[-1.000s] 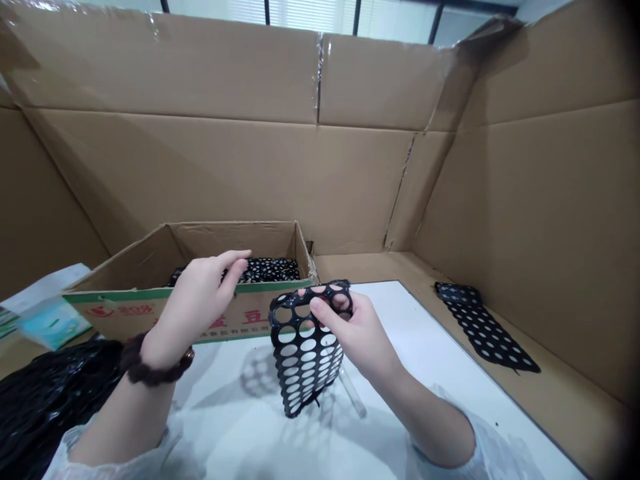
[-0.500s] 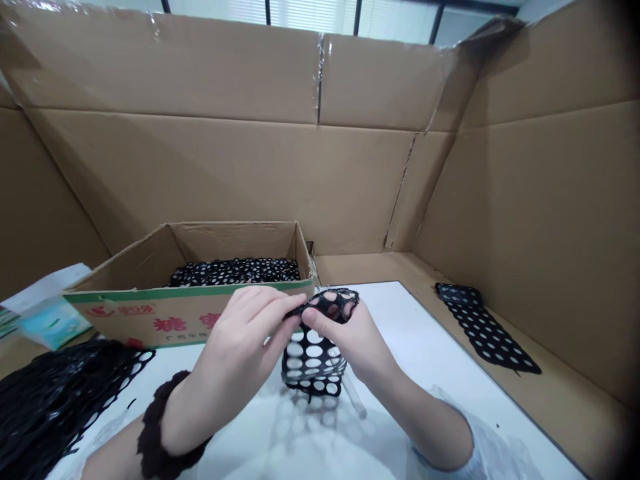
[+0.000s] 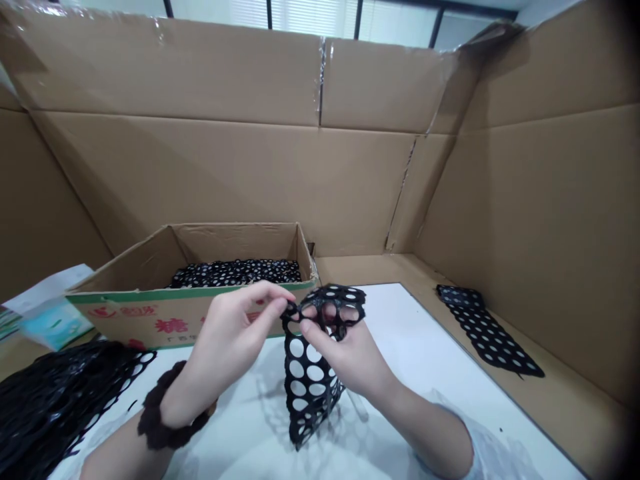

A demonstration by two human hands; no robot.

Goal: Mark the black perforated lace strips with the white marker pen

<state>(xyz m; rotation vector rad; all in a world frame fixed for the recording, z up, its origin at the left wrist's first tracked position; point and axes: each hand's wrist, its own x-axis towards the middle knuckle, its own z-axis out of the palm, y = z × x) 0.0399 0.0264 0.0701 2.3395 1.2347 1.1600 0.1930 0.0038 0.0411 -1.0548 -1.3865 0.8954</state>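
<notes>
A strip of black mesh fabric with round holes [image 3: 306,377] hangs from both hands over the white table [image 3: 240,413]. My left hand [image 3: 240,333] pinches its upper left edge between thumb and fingertips. My right hand [image 3: 350,347] grips the bunched upper part, thumb on the near side and fingers behind, partly seen through the holes. The lower end tapers to a corner just above or on the tabletop; I cannot tell if it touches. A thin clear stick-like thing [image 3: 357,405] lies on the table by my right wrist.
A cardboard box [image 3: 135,327] holding black holed pieces [image 3: 240,272] stands behind my left hand. A black mesh heap [image 3: 55,400] lies at left, near a tissue pack [image 3: 55,323]. Another holed strip [image 3: 493,337] lies at right on cardboard. Tall cardboard walls [image 3: 225,167] surround the table.
The hanging fabric has turned and dropped lower, its bottom now a pointed corner. My left fingers have shifted slightly left and opened out into a fingertip pinch at the edge.
</notes>
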